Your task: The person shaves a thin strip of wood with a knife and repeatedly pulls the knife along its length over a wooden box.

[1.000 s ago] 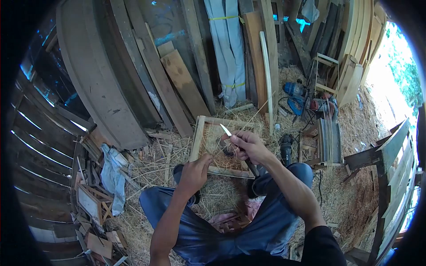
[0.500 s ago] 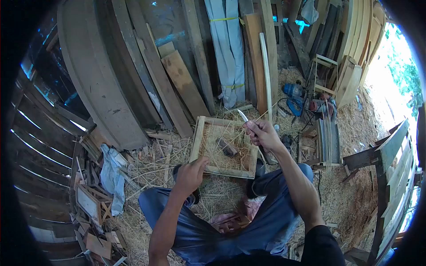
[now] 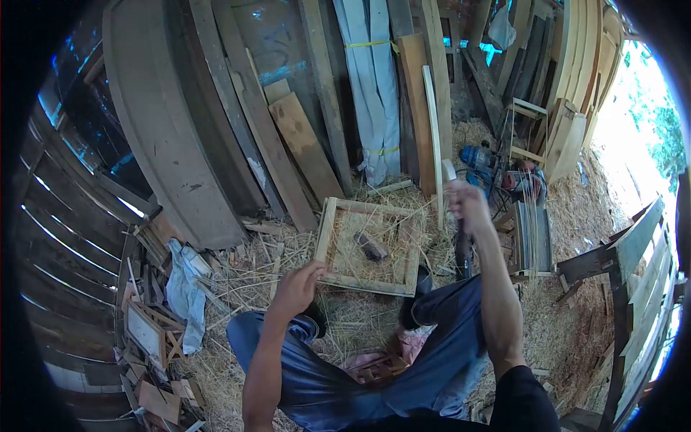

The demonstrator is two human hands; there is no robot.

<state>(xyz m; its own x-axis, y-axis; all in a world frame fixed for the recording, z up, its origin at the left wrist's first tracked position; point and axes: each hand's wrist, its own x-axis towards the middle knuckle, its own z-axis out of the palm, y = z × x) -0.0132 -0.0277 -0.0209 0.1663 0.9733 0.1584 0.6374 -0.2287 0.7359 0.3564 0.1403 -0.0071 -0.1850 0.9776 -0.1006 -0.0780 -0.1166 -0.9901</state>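
My left hand (image 3: 295, 288) is closed on the near left corner of a square wooden frame (image 3: 367, 285), its fingertips right at the edge. The frame lies low in front of my knees, tilted a little, with thin strips and shavings over it. A dark wood block (image 3: 370, 246) shows inside its border. Off to the right, beyond the frame, my right hand (image 3: 468, 203) is closed around a knife (image 3: 450, 170). The blade points up and away, slightly blurred; the fist hides the handle.
Planks (image 3: 306, 137) and a wrapped bundle (image 3: 374, 93) lean on the far wall. A blue power tool (image 3: 479, 158) stands at the right, near a small wooden stand (image 3: 531, 129). A pale cloth (image 3: 186, 295) and wood scraps lie left. Shavings (image 3: 568, 317) cover the floor.
My right hand has moved right with the knife, away from above the frame, and the blade has turned more upright. The frame has shifted slightly nearer; my left hand stays at its corner.
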